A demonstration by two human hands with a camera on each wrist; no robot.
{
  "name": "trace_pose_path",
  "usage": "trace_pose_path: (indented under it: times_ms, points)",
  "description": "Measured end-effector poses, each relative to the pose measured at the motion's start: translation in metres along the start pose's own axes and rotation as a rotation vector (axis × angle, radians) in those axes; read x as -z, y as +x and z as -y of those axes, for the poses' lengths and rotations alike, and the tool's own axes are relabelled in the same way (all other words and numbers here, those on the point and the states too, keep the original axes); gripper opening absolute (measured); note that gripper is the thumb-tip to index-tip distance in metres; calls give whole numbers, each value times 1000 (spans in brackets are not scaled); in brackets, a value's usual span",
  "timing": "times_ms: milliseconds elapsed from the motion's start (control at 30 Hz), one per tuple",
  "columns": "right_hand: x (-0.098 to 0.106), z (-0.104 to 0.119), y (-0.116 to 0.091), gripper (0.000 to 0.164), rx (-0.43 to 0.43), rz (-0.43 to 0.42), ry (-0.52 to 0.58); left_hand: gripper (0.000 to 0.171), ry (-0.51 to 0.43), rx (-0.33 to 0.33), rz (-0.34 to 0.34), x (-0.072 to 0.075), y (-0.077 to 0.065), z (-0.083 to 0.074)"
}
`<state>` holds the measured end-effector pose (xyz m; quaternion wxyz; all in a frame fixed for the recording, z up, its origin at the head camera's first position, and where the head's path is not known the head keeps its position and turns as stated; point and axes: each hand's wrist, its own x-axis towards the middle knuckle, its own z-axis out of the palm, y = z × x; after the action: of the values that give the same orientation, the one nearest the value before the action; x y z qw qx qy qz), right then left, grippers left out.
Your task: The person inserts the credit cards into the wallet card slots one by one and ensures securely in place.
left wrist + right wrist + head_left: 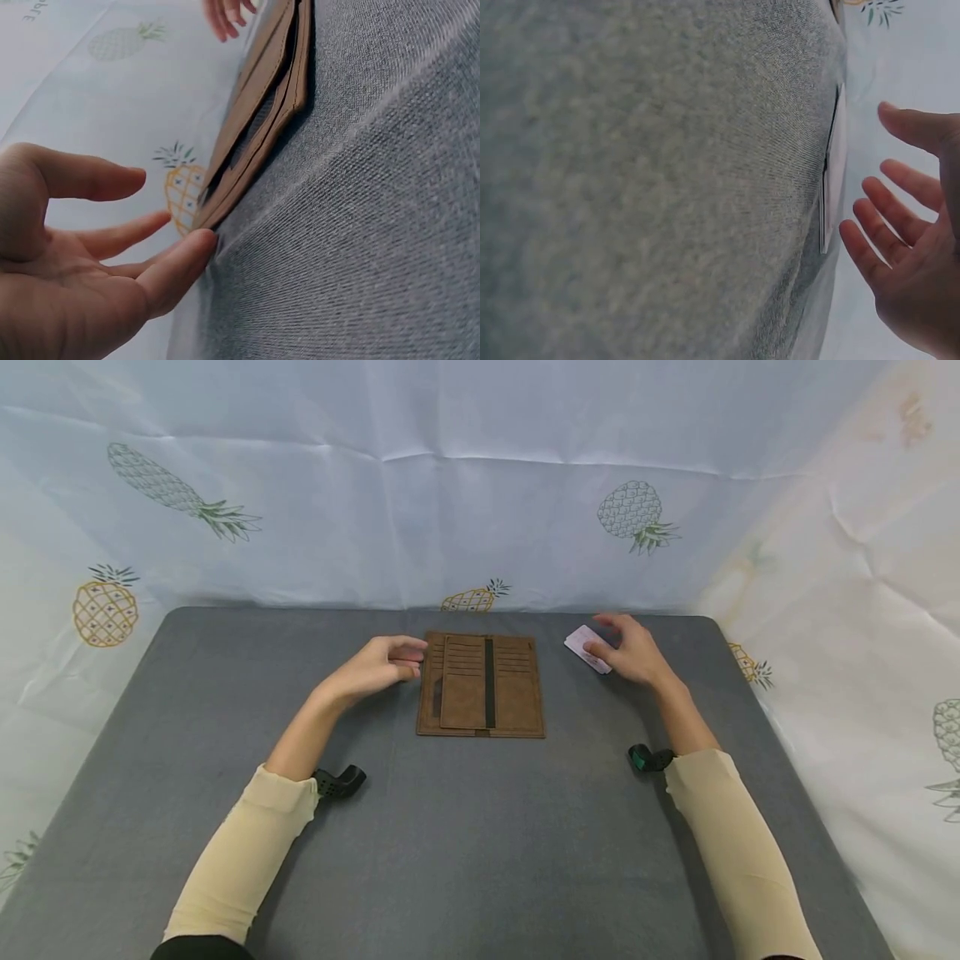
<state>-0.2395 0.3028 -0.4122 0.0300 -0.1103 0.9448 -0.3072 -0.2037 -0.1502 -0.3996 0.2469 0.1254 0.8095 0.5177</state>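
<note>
A brown bifold wallet [465, 693] lies spread on the grey table, with card slots and a dark strip down its middle. My left hand [382, 662] is at the wallet's left edge, thumb apart from the fingers; in the left wrist view a fingertip [201, 241] is at the wallet's corner [217, 202]. To the right of the wallet lies a small stack of pale pink cards [587, 647]. Over the stack hovers my right hand [633, 652], fingers spread; the right wrist view shows a gap between this hand [907, 217] and the cards [834, 165].
Both wrists carry a black camera mount, one left [341, 782] and one right [648, 758]. A white pineapple-print cloth [525, 527] hangs behind and beside the grey tabletop [480, 860].
</note>
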Motion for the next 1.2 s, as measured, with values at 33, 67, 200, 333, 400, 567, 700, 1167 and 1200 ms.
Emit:
trace_pose_path:
  times_ms: [33, 67, 200, 333, 400, 567, 700, 1167, 1200]
  points:
    - [-1, 0, 1, 62, -15, 10, 1, 59, -21, 5, -1, 0, 0, 1]
    - [-1, 1, 3, 61, -26, 19, -7, 59, -45, 13, -2, 1, 1, 1]
    - [-4, 1, 9, 60, -53, 44, -42, 61, -157, 50, -21, 1, 2, 2]
    - [-5, -1, 13, 60, -61, 55, -71, 63, -284, 78, -45, -1, 3, 2]
    - [-5, -3, 15, 60, -65, 57, -80, 63, -324, 88, -54, -2, 4, 1]
    - [-4, -7, 17, 57, -91, 50, -64, 65, -390, 93, -72, -3, 4, -1]
    - [-3, -7, 20, 58, -119, 59, -37, 66, -429, 99, -80, -4, 6, 1]
    - [0, -14, 21, 51, -127, -6, 66, 67, -479, 88, -72, -6, 9, 2]
    - [0, -15, 21, 50, -124, -11, 74, 67, -480, 86, -69, -6, 9, 2]
